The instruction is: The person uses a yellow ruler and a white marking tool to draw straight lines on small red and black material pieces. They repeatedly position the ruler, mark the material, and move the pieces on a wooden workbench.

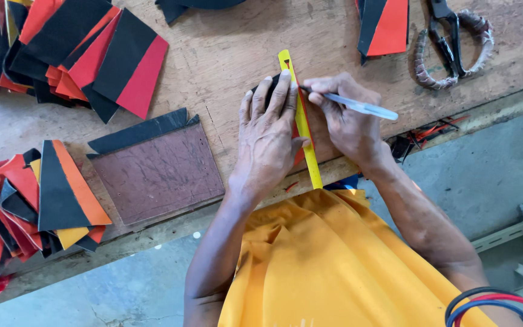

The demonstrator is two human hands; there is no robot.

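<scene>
The yellow ruler [302, 124] lies lengthwise on the wooden table [225, 54], running from the middle of the board down past the near edge, and it sits on top of a black-and-red piece [266, 82] that is mostly hidden. The left hand [267, 136] presses flat down on ruler and piece, fingers spread and laid along the ruler's left side, palm pinning it in place. The right hand [346, 118] is closed around a silver pen [358, 107], its tip meeting the ruler's right edge near the top, just beside the left fingertips. Both forearms come up from a bright yellow garment [322, 260] at the table's near edge. To the left, a dark reddish-brown board [158, 172] lies flat with a black strip [140, 130] along its upper side. Beyond that, a heap of black, red and orange pieces [37, 200] sits at the far left, and a second pile [86, 51] fans out at the upper left. At the top right, another black-and-red piece [385, 24] lies beside a pair of scissors [452, 42] with wrapped handles, well apart from the hands.
</scene>
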